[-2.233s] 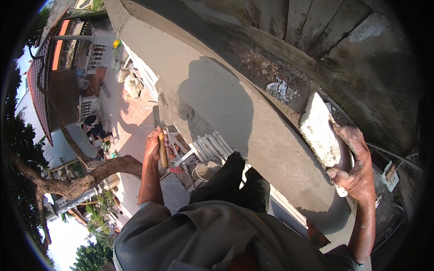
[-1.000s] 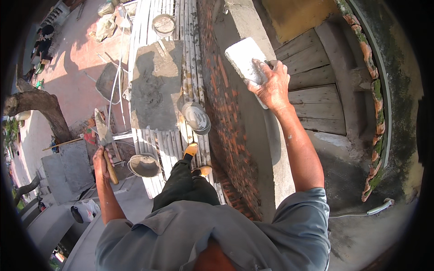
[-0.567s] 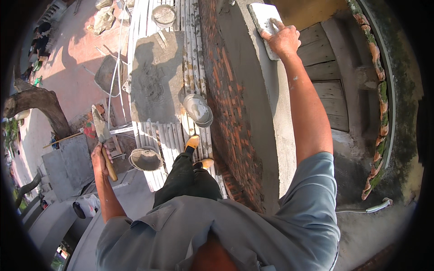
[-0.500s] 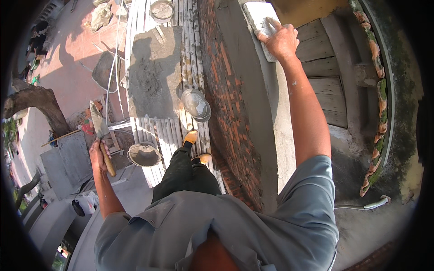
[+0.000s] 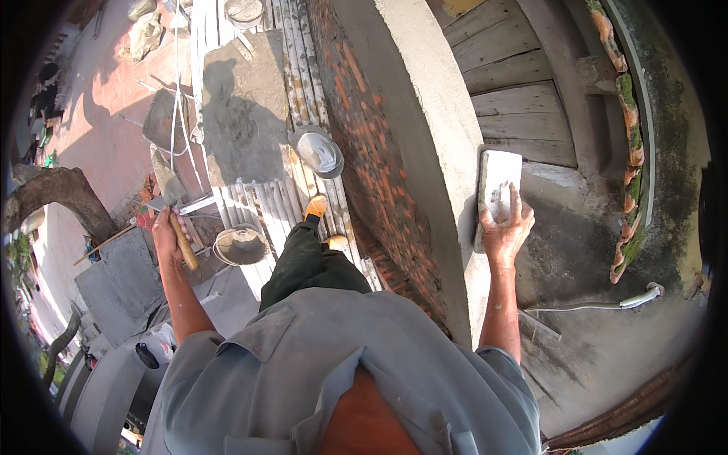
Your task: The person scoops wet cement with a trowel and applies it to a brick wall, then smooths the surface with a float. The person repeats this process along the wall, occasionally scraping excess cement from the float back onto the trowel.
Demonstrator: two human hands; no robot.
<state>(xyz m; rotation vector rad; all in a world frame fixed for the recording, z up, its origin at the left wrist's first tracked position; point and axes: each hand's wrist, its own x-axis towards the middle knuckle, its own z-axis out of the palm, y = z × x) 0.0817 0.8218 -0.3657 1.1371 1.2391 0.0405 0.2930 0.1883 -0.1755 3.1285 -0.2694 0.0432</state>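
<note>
My left hand [image 5: 168, 236] is closed round the wooden handle of a trowel [image 5: 183, 244], whose mortar-smeared metal blade points away from me. My right hand [image 5: 506, 233] grips a pale rectangular plastering float [image 5: 500, 171], fingers spread over its back. The float lies along the outer side of the wall's top [image 5: 432, 72], which bears a light grey layer of mortar. Its underside is hidden, so I cannot tell how fully it touches. Below that top, the wall's left face shows smooth grey plaster [image 5: 402, 114] above bare red brick [image 5: 371, 144].
I stand on a platform of pale poles [image 5: 262, 205]. On it are a board of wet mortar [image 5: 243, 136], a grey bucket [image 5: 318, 152] and a mortar pail [image 5: 241, 246]. Right of the wall are wooden planks [image 5: 523, 114] and a mossy tiled edge [image 5: 628, 152].
My right hand has drawn the float back toward me along the wall top. The trowel in my left hand has turned slightly, and the whole view has shifted.
</note>
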